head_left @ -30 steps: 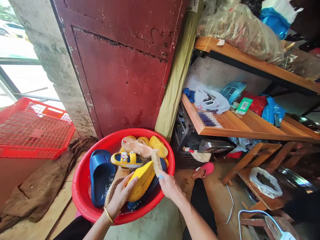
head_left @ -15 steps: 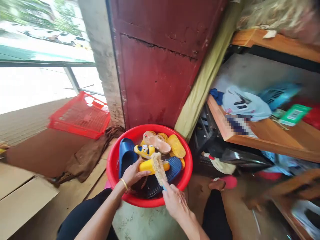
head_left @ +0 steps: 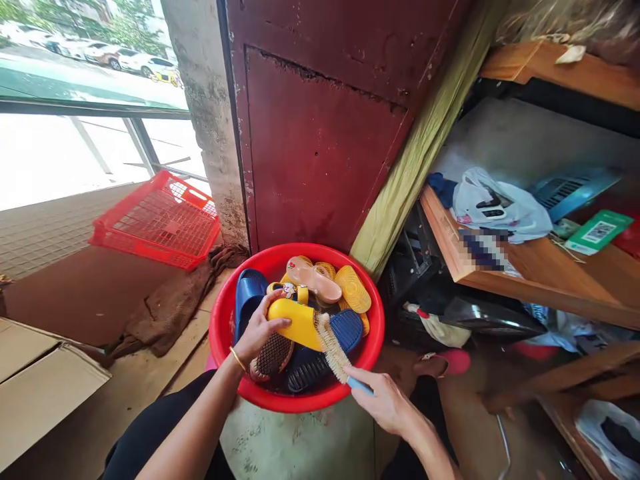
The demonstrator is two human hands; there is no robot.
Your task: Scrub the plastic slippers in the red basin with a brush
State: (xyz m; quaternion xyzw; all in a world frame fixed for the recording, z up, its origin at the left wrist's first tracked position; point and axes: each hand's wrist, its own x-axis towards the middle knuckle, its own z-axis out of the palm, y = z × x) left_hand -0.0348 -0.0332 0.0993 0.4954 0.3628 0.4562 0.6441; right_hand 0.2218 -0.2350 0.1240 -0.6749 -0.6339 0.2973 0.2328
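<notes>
My left hand (head_left: pixel 261 331) grips a yellow slipper (head_left: pixel 298 324) by one end, above a round red basin (head_left: pixel 223 368). In my right hand (head_left: pixel 383 402) is the blue handle of a scrubbing brush (head_left: pixel 334 351); its pale bristles touch the slipper's right end. Around them in the basin lie a blue slipper (head_left: pixel 246 297), a pink sandal (head_left: pixel 315 280), another yellow slipper (head_left: pixel 353 289), a dark blue sole (head_left: pixel 347 331) and a brown patterned sole (head_left: pixel 273 355). My left hand covers part of the yellow slipper.
Behind the basin stands a dark red door (head_left: pixel 320 167). A red plastic crate (head_left: pixel 165 223) is at the left, with cardboard (head_left: pixel 50 393) nearer me. On the right, wooden shelves (head_left: pixel 550 273) hold bags and a green box (head_left: pixel 599 232). My foot in a pink slipper (head_left: pixel 457 363) is beside them.
The brush has moved from across the slipper's middle to its right end, and my right hand has shifted right and down. My left hand has turned the slipper, showing more of its yellow side.
</notes>
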